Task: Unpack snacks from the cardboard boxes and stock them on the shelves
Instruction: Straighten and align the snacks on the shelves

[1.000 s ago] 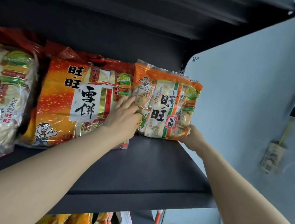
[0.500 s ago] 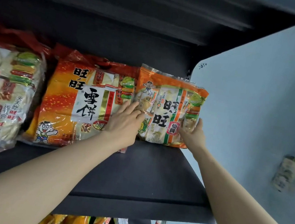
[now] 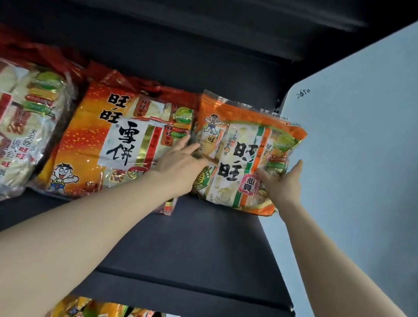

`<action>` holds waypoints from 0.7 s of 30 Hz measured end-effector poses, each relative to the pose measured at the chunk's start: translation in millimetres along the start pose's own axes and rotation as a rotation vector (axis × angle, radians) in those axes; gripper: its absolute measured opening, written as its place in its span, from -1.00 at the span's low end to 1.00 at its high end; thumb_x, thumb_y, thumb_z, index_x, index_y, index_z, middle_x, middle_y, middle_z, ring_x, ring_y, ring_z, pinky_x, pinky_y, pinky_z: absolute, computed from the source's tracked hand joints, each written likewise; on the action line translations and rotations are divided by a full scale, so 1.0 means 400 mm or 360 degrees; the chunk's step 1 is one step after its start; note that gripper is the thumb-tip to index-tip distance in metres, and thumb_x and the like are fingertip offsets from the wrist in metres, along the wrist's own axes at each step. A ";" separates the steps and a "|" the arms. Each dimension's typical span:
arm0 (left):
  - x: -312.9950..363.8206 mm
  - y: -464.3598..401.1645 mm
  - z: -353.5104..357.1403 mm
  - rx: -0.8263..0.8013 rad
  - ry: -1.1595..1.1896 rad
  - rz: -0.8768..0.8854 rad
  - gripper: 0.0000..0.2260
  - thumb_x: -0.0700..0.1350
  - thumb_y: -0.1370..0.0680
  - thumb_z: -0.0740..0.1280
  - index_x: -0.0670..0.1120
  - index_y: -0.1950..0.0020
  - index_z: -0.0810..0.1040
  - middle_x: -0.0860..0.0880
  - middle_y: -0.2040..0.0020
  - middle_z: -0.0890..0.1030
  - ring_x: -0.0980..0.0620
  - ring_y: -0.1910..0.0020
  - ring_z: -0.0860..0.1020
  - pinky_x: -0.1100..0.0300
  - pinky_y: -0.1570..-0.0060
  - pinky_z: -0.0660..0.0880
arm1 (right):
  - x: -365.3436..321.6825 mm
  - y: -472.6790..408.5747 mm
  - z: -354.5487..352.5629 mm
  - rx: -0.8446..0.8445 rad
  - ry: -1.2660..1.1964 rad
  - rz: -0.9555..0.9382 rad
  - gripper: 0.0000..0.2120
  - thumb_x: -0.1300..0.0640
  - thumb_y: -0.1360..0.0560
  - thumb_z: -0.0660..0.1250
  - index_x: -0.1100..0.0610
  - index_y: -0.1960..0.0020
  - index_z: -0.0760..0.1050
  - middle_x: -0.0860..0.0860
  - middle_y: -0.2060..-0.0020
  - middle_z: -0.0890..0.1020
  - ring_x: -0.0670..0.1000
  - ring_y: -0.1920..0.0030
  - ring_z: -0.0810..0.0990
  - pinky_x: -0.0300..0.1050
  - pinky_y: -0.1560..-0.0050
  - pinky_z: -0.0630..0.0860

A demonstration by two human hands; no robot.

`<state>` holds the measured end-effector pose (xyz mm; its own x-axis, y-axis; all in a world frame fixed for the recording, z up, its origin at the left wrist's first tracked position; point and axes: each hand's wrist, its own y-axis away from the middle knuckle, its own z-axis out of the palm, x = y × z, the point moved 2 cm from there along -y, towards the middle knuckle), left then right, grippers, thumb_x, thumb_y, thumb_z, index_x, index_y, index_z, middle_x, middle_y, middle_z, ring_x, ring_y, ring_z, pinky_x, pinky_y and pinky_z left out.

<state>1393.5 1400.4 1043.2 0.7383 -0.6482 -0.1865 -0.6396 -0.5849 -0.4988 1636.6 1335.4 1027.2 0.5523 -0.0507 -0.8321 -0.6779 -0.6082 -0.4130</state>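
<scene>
We have the orange snack bag (image 3: 240,157) standing upright at the back of the dark shelf (image 3: 203,251), its long axis running up and down, at about 1 o'clock in our view. Our left hand (image 3: 180,166) lies at its 9 o'clock edge, fingers fairly straight and flat on the front. Our right hand (image 3: 283,185) is at its 4 o'clock corner, thumb up along the side edge and fingers pressed on the front, not wrapped around. So both hands bracket the bag, equally near. The red-and-orange bag (image 3: 121,143) touches it at 9 o'clock. We judge the next move is a small push back to square it.
</scene>
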 end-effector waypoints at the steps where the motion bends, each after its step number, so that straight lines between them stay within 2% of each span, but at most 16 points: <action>1: -0.001 0.003 0.000 0.0000 0.0094 -0.0040 -0.33 -0.33 -0.52 0.27 0.21 -0.52 0.28 -0.09 -0.61 0.12 -0.18 -0.60 -0.10 0.04 -0.41 -0.24 | 0.000 0.000 -0.013 -0.0002 -0.0094 0.0049 -0.13 -0.12 -0.43 0.51 0.04 -0.55 0.10 0.01 -0.25 0.60 0.12 -0.19 0.62 0.13 -0.19 0.56; 3: 0.004 0.007 -0.001 0.0118 0.0306 -0.0036 -0.45 -0.31 -0.55 0.31 0.15 -0.45 0.38 -0.03 -0.57 0.24 -0.12 -0.60 -0.01 0.00 -0.50 -0.13 | -0.002 -0.001 -0.039 -0.0022 -0.0347 0.0129 -0.44 -0.14 -0.40 0.52 0.02 -0.28 0.41 -0.04 -0.09 0.68 0.02 0.02 0.71 0.09 -0.05 0.65; 4: 0.008 0.009 -0.004 0.0241 0.0419 -0.0020 -0.54 -0.28 -0.56 0.33 0.10 -0.39 0.42 0.01 -0.52 0.34 -0.07 -0.58 0.10 0.03 -0.51 -0.05 | -0.003 -0.003 -0.055 -0.0017 -0.0474 0.0179 -0.55 -0.12 -0.40 0.52 0.02 -0.17 0.45 -0.02 -0.02 0.70 0.00 0.12 0.73 0.08 0.01 0.68; 6: 0.011 0.020 -0.015 0.0479 0.0619 -0.0052 -0.68 -0.23 -0.57 0.34 0.03 -0.30 0.48 0.04 -0.37 0.46 -0.01 -0.45 0.31 0.12 -0.43 0.17 | -0.003 -0.006 -0.087 0.0000 -0.0632 0.0284 -0.63 -0.08 -0.42 0.51 0.05 -0.10 0.48 0.04 0.06 0.71 0.02 0.20 0.74 0.07 0.08 0.69; 8: 0.009 0.035 -0.026 0.0618 0.0724 -0.0096 -0.80 -0.21 -0.58 0.32 -0.02 -0.18 0.47 0.01 -0.22 0.51 0.00 -0.26 0.45 0.18 -0.22 0.34 | -0.002 -0.004 -0.112 -0.0022 -0.0756 0.0374 -0.65 -0.04 -0.45 0.50 0.11 -0.11 0.49 0.07 0.09 0.71 0.05 0.22 0.74 0.02 0.16 0.69; 10: 0.006 0.053 -0.036 0.0632 0.0799 -0.0153 -0.93 -0.14 -0.62 0.28 -0.02 -0.07 0.42 0.03 -0.02 0.56 0.05 0.03 0.55 0.20 0.07 0.45 | -0.007 0.002 -0.127 -0.0027 -0.0885 0.0400 -0.66 0.00 -0.48 0.50 0.16 -0.13 0.52 0.10 0.10 0.71 0.07 0.22 0.74 0.01 0.18 0.68; 12: 0.000 0.071 -0.045 0.0585 0.0864 -0.0258 -0.92 -0.02 -0.66 0.22 0.00 -0.02 0.38 0.07 0.20 0.57 0.14 0.30 0.53 0.20 0.36 0.37 | -0.018 0.012 -0.133 -0.0017 -0.0929 0.0389 -0.71 0.01 -0.49 0.49 0.16 -0.08 0.55 0.11 0.11 0.73 0.07 0.22 0.74 0.02 0.15 0.68; 13: -0.005 0.078 -0.047 0.0532 0.0860 -0.0303 -0.88 0.02 -0.66 0.19 -0.01 -0.03 0.39 0.08 0.27 0.56 0.15 0.38 0.51 0.20 0.42 0.32 | -0.025 0.019 -0.133 -0.0005 -0.0938 0.0380 -0.73 0.02 -0.49 0.49 0.16 -0.06 0.56 0.11 0.11 0.73 0.06 0.24 0.74 0.00 0.18 0.67; 15: -0.016 0.091 -0.047 0.0348 0.0896 -0.0392 -0.83 0.06 -0.66 0.18 -0.02 -0.10 0.40 0.04 0.26 0.59 0.09 0.36 0.55 0.15 0.40 0.39 | -0.041 0.033 -0.128 0.0055 -0.0943 0.0378 -0.69 0.01 -0.48 0.48 0.19 -0.09 0.56 0.09 0.13 0.71 0.03 0.30 0.70 -0.10 0.30 0.62; 16: -0.021 0.095 -0.047 0.0256 0.1032 -0.0460 -0.82 0.05 -0.65 0.22 -0.03 -0.15 0.40 0.00 0.16 0.63 0.03 0.26 0.61 0.10 0.28 0.50 | -0.050 0.039 -0.123 0.0089 -0.0934 0.0382 -0.65 0.00 -0.48 0.48 0.20 -0.13 0.55 0.08 0.13 0.69 0.01 0.32 0.67 -0.15 0.36 0.58; 18: -0.029 0.104 -0.049 0.0206 0.1593 -0.0645 -0.77 -0.06 -0.62 0.33 -0.07 -0.22 0.40 -0.08 -0.01 0.64 -0.06 0.11 0.67 -0.03 0.05 0.62 | -0.067 0.053 -0.110 0.0128 -0.0933 0.0398 -0.59 -0.01 -0.48 0.47 0.22 -0.19 0.53 0.09 0.08 0.67 0.03 0.28 0.65 -0.17 0.39 0.54; 21: -0.041 0.114 -0.067 0.0161 0.2285 -0.0917 -0.70 -0.21 -0.55 0.42 -0.16 -0.23 0.41 -0.15 -0.06 0.60 -0.06 0.10 0.68 0.05 0.10 0.65 | -0.088 0.072 -0.096 0.0139 -0.0996 0.0420 -0.61 -0.02 -0.48 0.48 0.20 -0.16 0.50 0.09 0.07 0.68 0.05 0.23 0.69 -0.16 0.40 0.57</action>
<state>1346.7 1371.3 1046.1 0.0143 -0.2961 0.9550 -0.2904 -0.9152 -0.2794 1616.3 1289.3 1059.1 -0.0036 0.2950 -0.9555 -0.8027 -0.5707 -0.1732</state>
